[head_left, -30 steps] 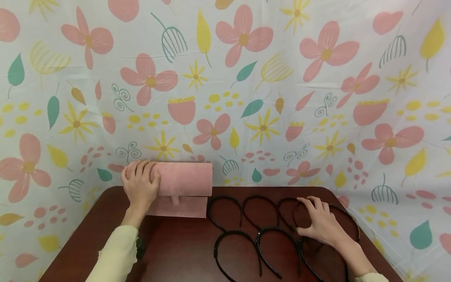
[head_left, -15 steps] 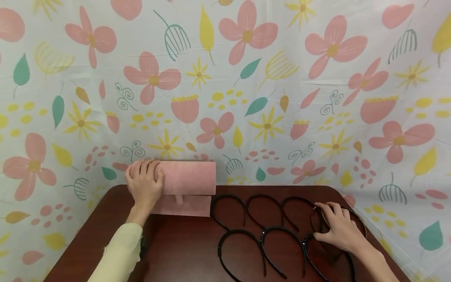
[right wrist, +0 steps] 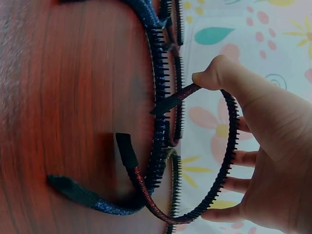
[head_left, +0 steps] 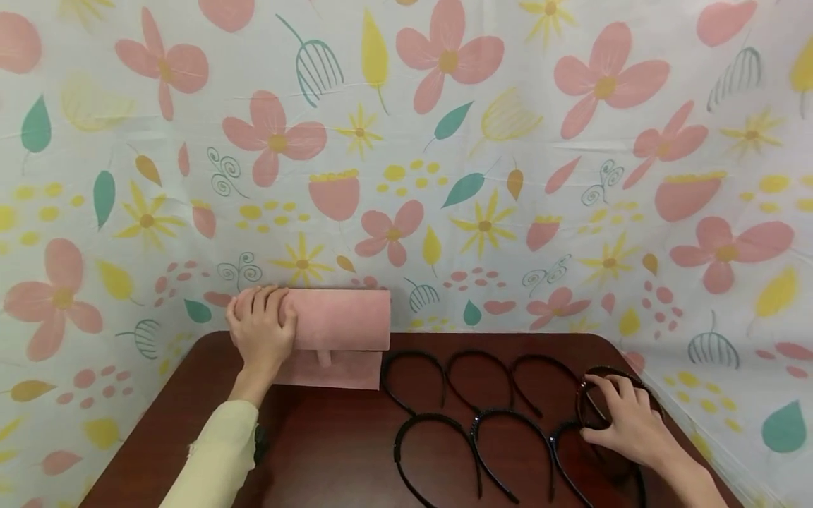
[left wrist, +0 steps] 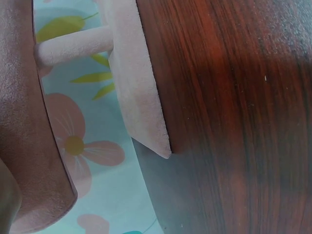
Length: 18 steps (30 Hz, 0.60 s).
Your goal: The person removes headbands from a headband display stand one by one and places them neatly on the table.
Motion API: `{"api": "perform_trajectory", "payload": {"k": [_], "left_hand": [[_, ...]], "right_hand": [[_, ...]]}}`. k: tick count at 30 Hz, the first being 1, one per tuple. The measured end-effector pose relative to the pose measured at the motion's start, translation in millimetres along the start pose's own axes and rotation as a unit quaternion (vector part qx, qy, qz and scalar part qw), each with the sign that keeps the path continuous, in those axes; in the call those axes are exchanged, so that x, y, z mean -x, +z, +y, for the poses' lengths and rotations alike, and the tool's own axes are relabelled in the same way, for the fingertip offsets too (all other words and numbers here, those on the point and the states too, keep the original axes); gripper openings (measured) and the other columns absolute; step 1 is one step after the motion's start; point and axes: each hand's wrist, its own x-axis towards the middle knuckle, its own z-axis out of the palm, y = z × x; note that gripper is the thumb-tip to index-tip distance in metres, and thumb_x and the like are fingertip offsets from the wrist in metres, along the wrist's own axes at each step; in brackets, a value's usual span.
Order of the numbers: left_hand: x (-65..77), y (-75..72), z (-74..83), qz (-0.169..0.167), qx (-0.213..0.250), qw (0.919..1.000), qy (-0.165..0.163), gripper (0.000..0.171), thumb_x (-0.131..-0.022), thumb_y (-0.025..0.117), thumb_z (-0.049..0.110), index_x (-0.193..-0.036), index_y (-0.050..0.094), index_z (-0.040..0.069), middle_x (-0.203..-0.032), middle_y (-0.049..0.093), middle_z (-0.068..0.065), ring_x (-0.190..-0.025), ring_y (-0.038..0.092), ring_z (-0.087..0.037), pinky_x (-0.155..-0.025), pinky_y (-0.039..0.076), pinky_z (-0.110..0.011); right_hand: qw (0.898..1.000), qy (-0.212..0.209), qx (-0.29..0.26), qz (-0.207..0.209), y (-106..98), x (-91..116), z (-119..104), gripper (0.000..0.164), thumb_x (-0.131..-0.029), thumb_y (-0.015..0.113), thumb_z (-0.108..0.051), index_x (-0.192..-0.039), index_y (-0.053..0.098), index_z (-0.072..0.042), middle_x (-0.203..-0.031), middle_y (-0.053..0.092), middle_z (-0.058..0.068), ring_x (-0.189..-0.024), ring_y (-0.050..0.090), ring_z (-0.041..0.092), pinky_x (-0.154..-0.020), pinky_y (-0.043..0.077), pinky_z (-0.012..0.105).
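My left hand [head_left: 263, 331] grips the left end of a pink plush roll of a headband stand [head_left: 343, 319], fingers curled over its top. The stand's short post [left wrist: 73, 46] and flat base [left wrist: 136, 97] show in the left wrist view. On the right, my right hand [head_left: 631, 420] holds a dark red glittery headband [right wrist: 139, 183] with inner teeth. In the right wrist view the thumb [right wrist: 219, 73] presses near one tip and the fingers lie along the toothed band. Its free end overlaps a blue glittery headband [right wrist: 117, 207] there.
Several black headbands lie in two rows on the dark wooden table [head_left: 330, 437], among them a back-row headband [head_left: 479, 353] and a front-row headband [head_left: 438, 418]. A brownish headband [head_left: 635, 377] lies behind my right hand. A flowered cloth [head_left: 394, 141] hangs behind the table.
My right hand has moved to the right with the dark red headband, uncovering more of the third back-row headband. My left hand stays on the stand. The view has shifted slightly.
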Motion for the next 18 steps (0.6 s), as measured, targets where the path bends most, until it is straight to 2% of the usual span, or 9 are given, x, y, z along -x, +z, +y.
{"api": "perform_trajectory", "payload": {"k": [5,11,18], "left_hand": [[-4.1,-1.8,0.8,0.015,0.005,0.9999,-0.001,0.035,-0.092,0.050,0.033,-0.103,0.072,0.008,-0.112,0.069,-0.015,-0.114,0.058,-0.041,-0.103,0.028,-0.066],[-5.8,1.2,4.4,0.001,0.009,1.0000,0.002,0.036,-0.093,0.049,0.035,-0.105,0.072,0.010,-0.114,0.069,-0.014,-0.116,0.057,-0.040,-0.104,0.027,-0.065],[-2.8,-1.4,2.5,0.005,0.009,0.9999,0.002,0.036,-0.091,0.051,0.034,-0.104,0.072,0.009,-0.113,0.069,-0.014,-0.114,0.058,-0.040,-0.103,0.028,-0.065]], "right_hand": [[1.000,-0.003,0.003,-0.005,-7,-2,2,0.094,-0.072,0.083,-0.048,-0.146,0.035,-0.013,-0.138,0.030,0.032,-0.113,0.030,0.064,-0.063,0.038,0.072],[0.999,0.009,0.004,-0.035,-12,4,8,0.094,-0.073,0.082,-0.050,-0.145,0.035,-0.013,-0.138,0.030,0.032,-0.111,0.031,0.065,-0.061,0.039,0.070],[1.000,-0.001,0.007,-0.030,-16,4,13,0.091,-0.073,0.082,-0.045,-0.145,0.036,-0.013,-0.135,0.033,0.032,-0.112,0.032,0.065,-0.062,0.038,0.073]]}}
